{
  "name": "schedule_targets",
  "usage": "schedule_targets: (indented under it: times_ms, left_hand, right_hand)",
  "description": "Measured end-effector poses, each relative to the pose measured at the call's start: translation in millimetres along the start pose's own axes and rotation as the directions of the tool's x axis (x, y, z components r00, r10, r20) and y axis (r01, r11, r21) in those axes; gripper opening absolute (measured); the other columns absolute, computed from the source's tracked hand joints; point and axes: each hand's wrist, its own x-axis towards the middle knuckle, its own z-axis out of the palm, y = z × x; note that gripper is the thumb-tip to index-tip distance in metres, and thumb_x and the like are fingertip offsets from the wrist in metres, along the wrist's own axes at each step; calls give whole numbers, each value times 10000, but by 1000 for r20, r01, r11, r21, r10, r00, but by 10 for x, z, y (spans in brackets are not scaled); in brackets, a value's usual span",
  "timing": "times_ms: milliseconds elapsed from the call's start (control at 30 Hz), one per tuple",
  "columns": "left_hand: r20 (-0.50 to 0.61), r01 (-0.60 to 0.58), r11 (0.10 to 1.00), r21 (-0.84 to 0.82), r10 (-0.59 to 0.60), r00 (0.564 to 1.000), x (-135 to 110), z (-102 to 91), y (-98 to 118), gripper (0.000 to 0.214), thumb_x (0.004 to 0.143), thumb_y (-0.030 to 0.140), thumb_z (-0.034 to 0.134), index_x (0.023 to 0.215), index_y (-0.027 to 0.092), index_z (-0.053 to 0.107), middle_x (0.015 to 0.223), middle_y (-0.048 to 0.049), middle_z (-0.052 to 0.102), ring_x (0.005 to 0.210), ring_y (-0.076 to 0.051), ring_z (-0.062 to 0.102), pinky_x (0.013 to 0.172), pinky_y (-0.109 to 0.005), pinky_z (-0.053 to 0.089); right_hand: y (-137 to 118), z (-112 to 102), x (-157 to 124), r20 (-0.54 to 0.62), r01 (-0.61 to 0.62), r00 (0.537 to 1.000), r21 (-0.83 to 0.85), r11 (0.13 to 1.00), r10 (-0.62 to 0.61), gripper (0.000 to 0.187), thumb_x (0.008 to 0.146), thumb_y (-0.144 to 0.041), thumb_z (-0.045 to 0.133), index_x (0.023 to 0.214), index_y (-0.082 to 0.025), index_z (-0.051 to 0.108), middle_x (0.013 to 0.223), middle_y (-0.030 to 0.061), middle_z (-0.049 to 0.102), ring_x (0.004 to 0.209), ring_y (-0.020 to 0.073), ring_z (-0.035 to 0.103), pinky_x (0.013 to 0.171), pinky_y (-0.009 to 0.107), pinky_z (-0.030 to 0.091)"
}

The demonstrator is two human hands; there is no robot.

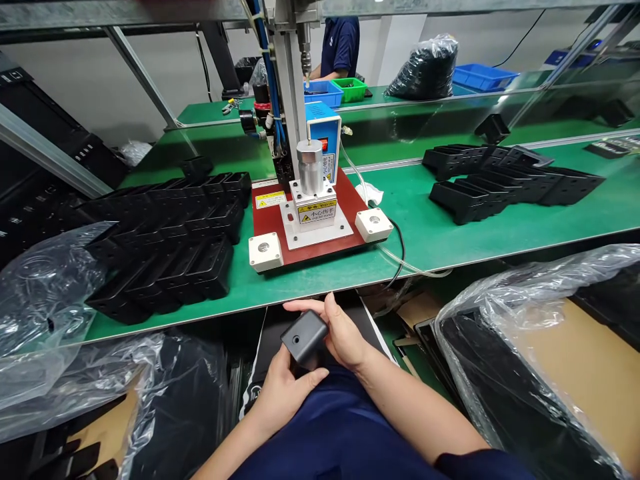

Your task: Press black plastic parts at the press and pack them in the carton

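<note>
A black plastic housing [304,339] with rounded edges and a small hole in its near face is held tilted above my lap, in front of the bench edge. My left hand [287,387] grips it from below and the left, thumb along its lower side. Against its right end rests my right hand [345,333], thumb raised and index finger stretched behind the part; its other fingers are partly hidden. Just beyond, on the green bench [415,233], stands a press fixture [313,200] on a red base, with a white button box [265,252] at its left front corner.
Rows of black housings [170,220] stand left of the press, and more housings [500,177] stand at right. Plastic-lined boxes flank me, one at right [565,320]. A co-worker [341,47] is behind the bench near a blue bin [324,93].
</note>
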Motion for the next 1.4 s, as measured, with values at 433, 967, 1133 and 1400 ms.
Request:
schedule_targets:
  times_ms: [433,967,1133,1400]
  left_hand:
    - [-113,-130,971,201,155,981,0,-39,-17,454,738,338,751,1145,220,588,1046,-78,638,973,-253,598,911,-381,457]
    - [-65,-462,478,747,744,665,-30,-173,161,472,789,38,617,1229,194,547,1035,-80,564,964,-218,536,862,-369,464]
    - [-22,-413,326,850,806,592,-72,-209,235,522,740,-7,634,1218,194,575,1051,-97,586,958,-257,542,865,-427,448]
    - [16,-339,188,922,856,517,-96,-228,253,509,698,-35,630,1148,203,619,1072,-126,598,951,-311,552,834,-463,411]
  right_hand:
    - [-19,24,4,-2,38,999,34,999,-38,710,877,-761,352,1083,-195,726,704,34,562,638,152,491,612,262,378]
    - [-46,-43,29,29,19,999,230,973,-27,729,851,-772,403,1056,-131,685,609,17,594,505,110,472,522,223,342]
    - [-10,-86,52,37,26,999,249,968,-36,726,864,-761,395,1027,-117,688,578,17,583,520,120,491,545,234,353]
    - [39,-136,75,54,30,998,257,966,-45,690,878,-736,405,1018,-123,691,571,11,578,504,117,490,508,229,335]
